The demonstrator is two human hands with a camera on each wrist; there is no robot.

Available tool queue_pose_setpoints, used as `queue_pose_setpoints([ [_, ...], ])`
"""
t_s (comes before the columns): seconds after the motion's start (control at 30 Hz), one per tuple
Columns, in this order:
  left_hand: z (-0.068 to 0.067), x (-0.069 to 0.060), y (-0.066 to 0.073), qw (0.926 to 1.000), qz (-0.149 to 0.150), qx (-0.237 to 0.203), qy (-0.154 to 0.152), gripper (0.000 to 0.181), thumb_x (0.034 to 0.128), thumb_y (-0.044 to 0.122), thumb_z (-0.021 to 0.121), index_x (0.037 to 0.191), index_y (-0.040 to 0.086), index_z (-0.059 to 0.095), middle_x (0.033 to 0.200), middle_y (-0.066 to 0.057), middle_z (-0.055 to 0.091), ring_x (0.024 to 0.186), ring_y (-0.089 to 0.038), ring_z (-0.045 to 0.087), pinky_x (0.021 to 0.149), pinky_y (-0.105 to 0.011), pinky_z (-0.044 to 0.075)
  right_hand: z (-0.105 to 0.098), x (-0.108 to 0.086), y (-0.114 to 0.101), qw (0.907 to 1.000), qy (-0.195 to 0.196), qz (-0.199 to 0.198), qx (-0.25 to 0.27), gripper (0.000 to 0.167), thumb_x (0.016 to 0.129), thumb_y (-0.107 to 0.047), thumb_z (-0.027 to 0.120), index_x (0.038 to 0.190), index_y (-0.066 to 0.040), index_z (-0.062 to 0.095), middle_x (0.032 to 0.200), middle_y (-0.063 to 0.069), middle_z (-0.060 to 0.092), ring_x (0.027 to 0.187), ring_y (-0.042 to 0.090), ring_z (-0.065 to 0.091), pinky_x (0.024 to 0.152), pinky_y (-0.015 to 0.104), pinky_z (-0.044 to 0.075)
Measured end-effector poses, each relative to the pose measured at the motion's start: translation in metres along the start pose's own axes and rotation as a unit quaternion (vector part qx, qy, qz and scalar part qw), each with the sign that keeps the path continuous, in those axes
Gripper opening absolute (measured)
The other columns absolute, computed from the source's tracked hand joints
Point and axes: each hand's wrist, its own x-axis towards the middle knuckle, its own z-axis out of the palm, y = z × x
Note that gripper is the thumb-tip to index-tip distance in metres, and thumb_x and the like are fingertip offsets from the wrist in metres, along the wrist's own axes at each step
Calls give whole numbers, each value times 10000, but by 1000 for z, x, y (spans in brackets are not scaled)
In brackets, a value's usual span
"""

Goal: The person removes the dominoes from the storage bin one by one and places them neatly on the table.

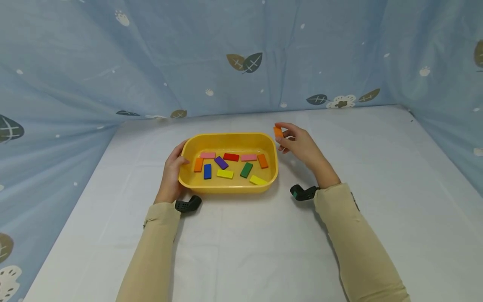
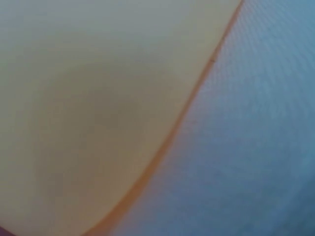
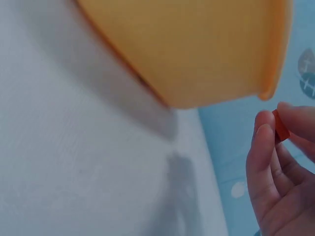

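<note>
A yellow plastic tub [image 1: 228,189] stands on the white-covered table in the head view. My left hand [image 1: 172,176] grips its left end, with the thumb over the rim and the fingers along the outer wall. Just off the tub's right end, my right hand [image 1: 299,144] pinches a small orange block [image 1: 278,132] between thumb and fingers. The right wrist view shows the same orange block [image 3: 281,126] edge-on beside the tub wall [image 3: 197,54]. Several flat blocks lie spread on the tub floor, among them a blue block [image 1: 207,171], a green block [image 1: 246,170] and a purple block [image 1: 221,162].
A white cloth [image 1: 226,251] covers the table. Behind it hangs a blue curtain [image 1: 181,54] with leaf prints, which also runs along both sides. On each wrist sits a black camera, one at the left wrist [image 1: 188,204] and one at the right wrist [image 1: 303,193].
</note>
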Motion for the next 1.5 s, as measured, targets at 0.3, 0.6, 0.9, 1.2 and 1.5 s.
queue_pose_setpoints([
  [0.3, -1, -2, 0, 10000, -46, -75, 6, 571, 804, 35, 359, 1336, 239, 393, 1362, 59, 357, 1203, -172, 364, 1009, -315, 311, 0, 5, 17, 9963, -233, 715, -423, 472, 880, -240, 534, 1330, -181, 403, 1059, 94, 499, 760, 226, 559, 686, 295, 507],
  [0.6, -2, -4, 1, 9999, -93, -124, -29, 579, 807, 25, 351, 1345, 236, 379, 1367, 59, 348, 1212, -173, 353, 1015, -323, 302, 2, 4, 26, 9927, -556, 882, -604, 434, 889, -240, 513, 1300, -129, 431, 907, 134, 535, 705, 212, 539, 634, 257, 503],
  [0.9, -3, -2, -1, 10000, -40, -75, -16, 574, 806, 37, 358, 1337, 250, 389, 1362, 67, 353, 1204, -160, 364, 1006, -313, 315, -2, 5, 24, 9802, -840, 947, -1524, 501, 852, -221, 556, 1322, -140, 401, 831, 88, 552, 654, 189, 508, 600, 261, 433],
  [1.2, -2, -2, -1, 10000, -55, 5, -2, 571, 806, 48, 362, 1335, 263, 390, 1360, 76, 355, 1201, -152, 367, 1001, -302, 322, 0, 2, 19, 9683, -873, 1041, -2097, 516, 851, -212, 554, 1333, -134, 387, 841, 84, 530, 645, 194, 491, 576, 266, 414],
  [1.5, -1, 0, -1, 9999, -15, -88, -58, 572, 802, 41, 363, 1337, 243, 392, 1357, 62, 361, 1199, -160, 368, 1006, -307, 315, -3, 3, 20, 9659, -898, 1060, -2186, 549, 850, -200, 538, 1367, -178, 355, 876, 86, 511, 660, 199, 475, 558, 260, 399],
])
